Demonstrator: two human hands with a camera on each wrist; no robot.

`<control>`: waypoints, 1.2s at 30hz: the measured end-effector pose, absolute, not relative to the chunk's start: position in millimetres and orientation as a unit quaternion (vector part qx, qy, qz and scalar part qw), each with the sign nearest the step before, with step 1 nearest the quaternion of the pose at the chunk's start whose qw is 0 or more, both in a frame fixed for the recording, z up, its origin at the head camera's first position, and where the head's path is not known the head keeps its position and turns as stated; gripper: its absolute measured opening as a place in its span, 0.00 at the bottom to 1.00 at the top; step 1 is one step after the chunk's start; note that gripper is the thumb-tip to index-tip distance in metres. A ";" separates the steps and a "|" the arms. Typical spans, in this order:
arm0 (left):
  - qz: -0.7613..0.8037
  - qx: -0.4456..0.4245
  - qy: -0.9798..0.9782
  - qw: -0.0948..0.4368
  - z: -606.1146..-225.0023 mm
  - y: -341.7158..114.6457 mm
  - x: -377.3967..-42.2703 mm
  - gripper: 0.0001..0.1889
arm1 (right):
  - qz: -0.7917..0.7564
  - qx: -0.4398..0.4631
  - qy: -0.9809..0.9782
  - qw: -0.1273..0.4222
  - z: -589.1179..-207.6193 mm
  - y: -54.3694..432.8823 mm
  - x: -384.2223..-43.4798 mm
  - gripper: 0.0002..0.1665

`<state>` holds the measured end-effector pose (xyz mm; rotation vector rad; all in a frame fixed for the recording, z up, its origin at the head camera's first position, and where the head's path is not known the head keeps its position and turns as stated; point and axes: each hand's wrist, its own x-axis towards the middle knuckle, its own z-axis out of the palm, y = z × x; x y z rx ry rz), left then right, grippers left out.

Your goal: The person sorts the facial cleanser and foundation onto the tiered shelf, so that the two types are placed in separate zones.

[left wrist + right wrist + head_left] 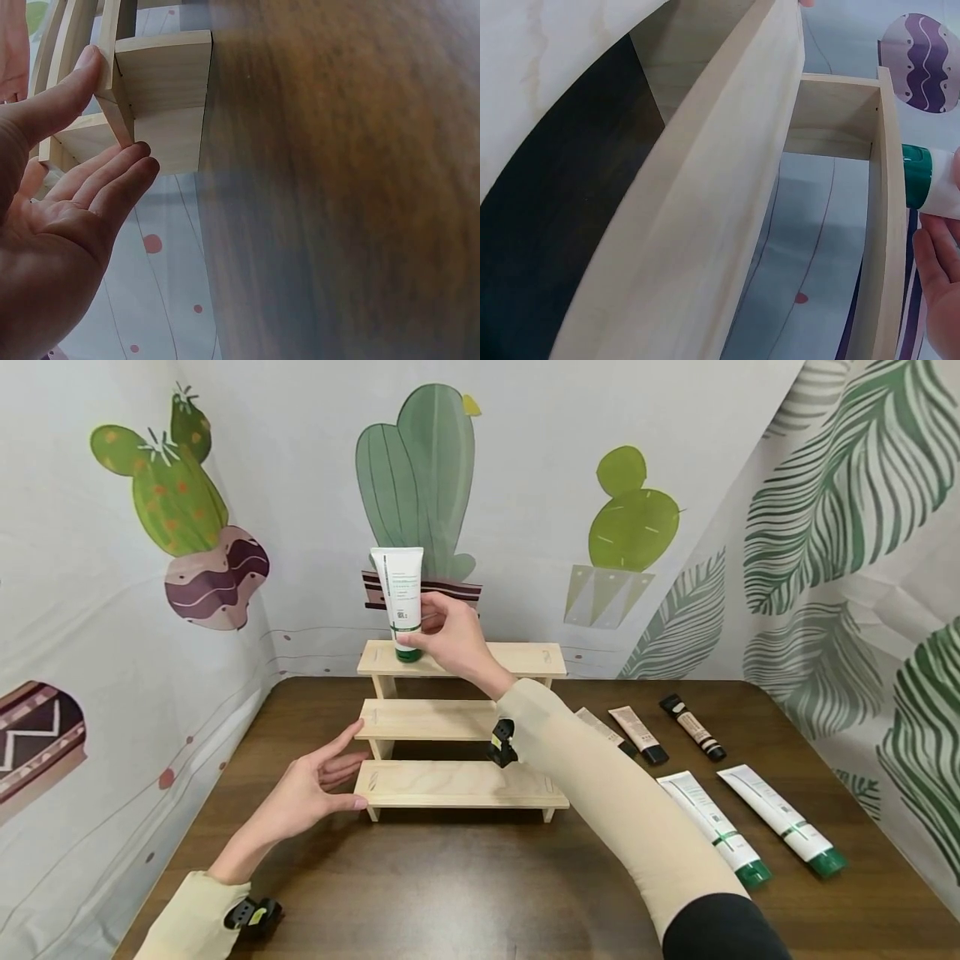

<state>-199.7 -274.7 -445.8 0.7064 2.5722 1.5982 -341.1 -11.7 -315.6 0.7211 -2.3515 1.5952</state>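
A white squeeze tube (402, 597) stands upright on its green cap (917, 176) at the left end of the top step (517, 657) of a pale wooden three-step rack. My right hand (457, 639) pinches the lower part of that tube from the right. In the right wrist view the cap sits at or very near the step's surface. At the rack's left side, my left hand (318, 781) touches the wood with extended fingers: the thumb (88, 66) lies against the bottom step (457, 782), and the index finger reaches the middle step (427, 718).
Two white tubes with green caps (716, 827) (783, 820) lie on the brown table (465, 885) at the right. Behind them lie a pinkish tube (637, 732), a black-capped brown tube (693, 727) and another partly hidden by my sleeve. A cactus-print cloth (525, 485) hangs behind.
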 end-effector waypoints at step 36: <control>0.514 0.215 0.830 0.023 -444.2 -274.3 -198.5 0.58 | 0.528 0.258 -0.801 0.114 -319.0 -9.4 -338.5 0.34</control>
